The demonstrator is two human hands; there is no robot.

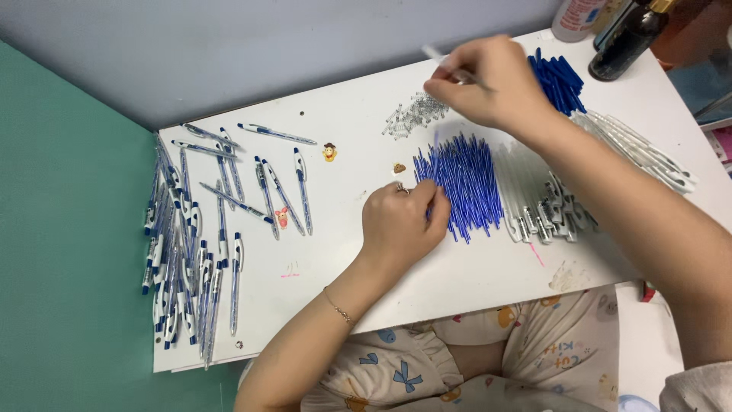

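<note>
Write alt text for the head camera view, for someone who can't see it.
A person's left hand touches a pile of blue pen refills on a white table, while the right hand pinches a thin part above small springs. Assembled pens lie left.

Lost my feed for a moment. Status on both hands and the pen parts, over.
Left hand at the blue refills, fingers on the pile's edge. Right hand raised, pinching a thin clear part above the springs. Finished pens far left; nothing in between.
</note>
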